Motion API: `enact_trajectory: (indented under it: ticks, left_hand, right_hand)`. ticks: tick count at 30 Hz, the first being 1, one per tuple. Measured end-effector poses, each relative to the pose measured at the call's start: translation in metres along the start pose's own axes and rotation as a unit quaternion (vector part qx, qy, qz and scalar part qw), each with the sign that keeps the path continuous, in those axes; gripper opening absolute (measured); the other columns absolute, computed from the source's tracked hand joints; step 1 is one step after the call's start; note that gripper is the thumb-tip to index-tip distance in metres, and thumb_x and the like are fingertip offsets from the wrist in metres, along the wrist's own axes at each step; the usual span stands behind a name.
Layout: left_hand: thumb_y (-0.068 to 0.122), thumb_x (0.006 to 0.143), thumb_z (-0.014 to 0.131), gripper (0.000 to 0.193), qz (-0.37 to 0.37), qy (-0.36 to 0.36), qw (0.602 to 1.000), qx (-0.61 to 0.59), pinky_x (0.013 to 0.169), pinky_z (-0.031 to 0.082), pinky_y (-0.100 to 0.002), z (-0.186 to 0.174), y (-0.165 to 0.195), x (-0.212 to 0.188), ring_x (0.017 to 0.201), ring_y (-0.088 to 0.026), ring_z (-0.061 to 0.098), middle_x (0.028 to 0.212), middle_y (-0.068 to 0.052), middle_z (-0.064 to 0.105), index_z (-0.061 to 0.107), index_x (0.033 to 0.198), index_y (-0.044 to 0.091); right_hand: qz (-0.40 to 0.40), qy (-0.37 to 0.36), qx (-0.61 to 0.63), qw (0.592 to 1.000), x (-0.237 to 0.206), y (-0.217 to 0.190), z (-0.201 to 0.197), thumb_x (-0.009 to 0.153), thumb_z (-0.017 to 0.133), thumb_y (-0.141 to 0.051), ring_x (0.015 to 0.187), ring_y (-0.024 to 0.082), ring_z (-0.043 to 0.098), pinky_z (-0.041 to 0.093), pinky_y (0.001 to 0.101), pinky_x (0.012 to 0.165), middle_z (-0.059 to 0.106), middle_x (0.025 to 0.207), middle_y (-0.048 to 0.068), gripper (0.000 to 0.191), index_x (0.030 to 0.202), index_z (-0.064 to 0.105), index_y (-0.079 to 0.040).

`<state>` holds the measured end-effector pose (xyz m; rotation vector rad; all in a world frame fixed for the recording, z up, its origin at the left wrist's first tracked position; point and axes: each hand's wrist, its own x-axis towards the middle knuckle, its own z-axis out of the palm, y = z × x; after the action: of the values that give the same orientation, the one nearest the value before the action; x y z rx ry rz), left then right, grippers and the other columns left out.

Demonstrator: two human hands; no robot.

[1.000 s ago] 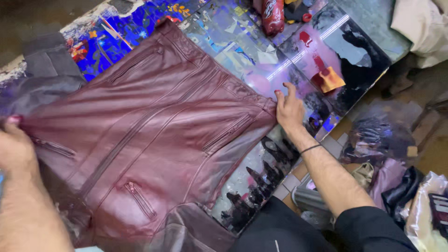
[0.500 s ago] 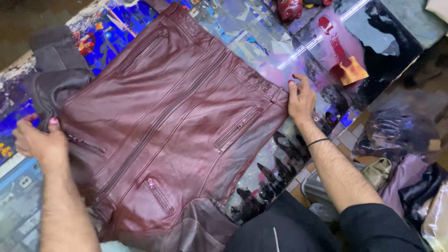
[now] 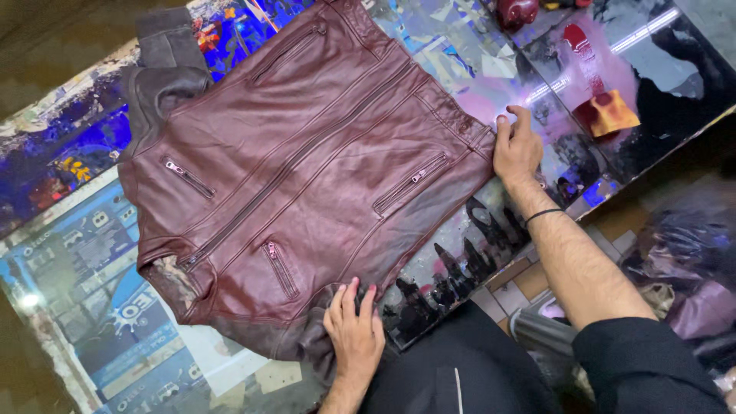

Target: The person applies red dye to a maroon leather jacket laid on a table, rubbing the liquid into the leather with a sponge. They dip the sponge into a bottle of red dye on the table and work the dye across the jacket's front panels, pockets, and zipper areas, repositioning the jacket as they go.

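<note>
**Both hands flat on a burgundy jacket**

A dark burgundy leather jacket with several metal zips [image 3: 307, 169] lies spread front-up on a glossy worktable covered in colourful printed posters [image 3: 84, 268]. Its greyer, darker sleeve [image 3: 157, 65] is folded up toward the far left corner of the table, and the collar end points toward the near left.

The left hand [image 3: 354, 331] rests at the near edge of the jacket, fingers spread and pressed flat on the bunched leather by the lower sleeve; it is open, gripping nothing. The right hand [image 3: 517, 149] lies at the jacket's hem on the right side (a thin black band [image 3: 543, 215] circles that wrist), fingers loosely curled with the tips touching the hem's edge; whether it pinches the leather cannot be told.

Further right on the table sits a small orange-yellow block [image 3: 617, 113], well apart from the jacket, and a dark red rounded object [image 3: 517, 11] stands at the far edge.
</note>
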<state>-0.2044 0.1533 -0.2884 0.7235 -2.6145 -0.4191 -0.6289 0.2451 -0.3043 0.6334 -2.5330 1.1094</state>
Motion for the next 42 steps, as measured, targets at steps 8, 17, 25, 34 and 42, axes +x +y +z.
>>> enact_trajectory:
  ticks: [8, 17, 25, 34, 42]
  left_hand:
    - [0.016, 0.068, 0.067, 0.05, 0.046, -0.06, 0.997, 0.032, 0.096, 0.035, -0.055, -0.01, 0.013, -0.018, 0.127, -0.042, 0.048, 0.131, -0.019, 0.059, 0.069, 0.115, 0.003]
    - [-0.002, 0.087, 0.064, 0.032, 0.091, -0.004, 0.967, -0.237, 0.101, 0.05, -0.04, 0.031, 0.089, 0.084, 0.118, -0.032, 0.061, 0.124, -0.014, 0.066, 0.069, 0.119, 0.0]
    - [0.005, 0.082, 0.061, 0.055, 0.122, 0.037, 0.99, -0.054, 0.105, 0.043, -0.049, 0.105, 0.126, 0.151, 0.128, -0.04, 0.054, 0.14, -0.023, 0.057, 0.053, 0.135, -0.007]
    - [0.004, 0.094, 0.059, 0.056, -0.038, 0.003, 0.985, -0.169, 0.087, 0.054, -0.043, 0.133, 0.122, 0.177, 0.107, -0.034, 0.067, 0.123, -0.016, 0.071, 0.049, 0.148, 0.005]
    - [0.005, 0.091, 0.067, 0.033, 0.017, 0.071, 0.99, -0.122, 0.091, 0.054, -0.043, 0.151, 0.125, 0.177, 0.106, -0.034, 0.067, 0.118, -0.013, 0.068, 0.061, 0.123, 0.005]
  right_hand:
    - [0.002, 0.002, 0.01, 1.0, -0.007, 0.006, -0.018, 0.107, 0.062, -0.026, 0.097, 0.039, 0.065, 0.049, 0.0489, 0.082, 0.066, 0.108, 0.018, 0.043, 0.143, 0.05, -0.006]
    - [-0.321, -0.125, 0.229, 0.91, -0.093, -0.007, -0.065, 0.101, 0.065, -0.023, 0.136, 0.041, 0.052, 0.04, 0.0483, 0.117, 0.052, 0.147, 0.021, 0.054, 0.145, 0.041, -0.002]
    - [-0.353, -0.332, 0.052, 0.873, -0.089, 0.037, -0.066, 0.089, 0.064, -0.039, 0.153, 0.039, 0.024, 0.01, 0.0608, 0.123, 0.034, 0.162, 0.019, 0.082, 0.153, 0.032, -0.001]
    - [-0.337, -0.356, 0.166, 0.856, -0.075, 0.047, -0.078, 0.091, 0.065, -0.026, 0.152, 0.04, 0.03, 0.016, 0.0585, 0.124, 0.039, 0.161, 0.019, 0.076, 0.154, 0.033, -0.001]
    - [-0.222, -0.057, 0.027, 0.973, 0.008, 0.093, -0.148, 0.089, 0.078, -0.019, 0.121, 0.035, 0.059, 0.04, 0.0504, 0.107, 0.064, 0.127, 0.013, 0.05, 0.133, 0.057, -0.008]
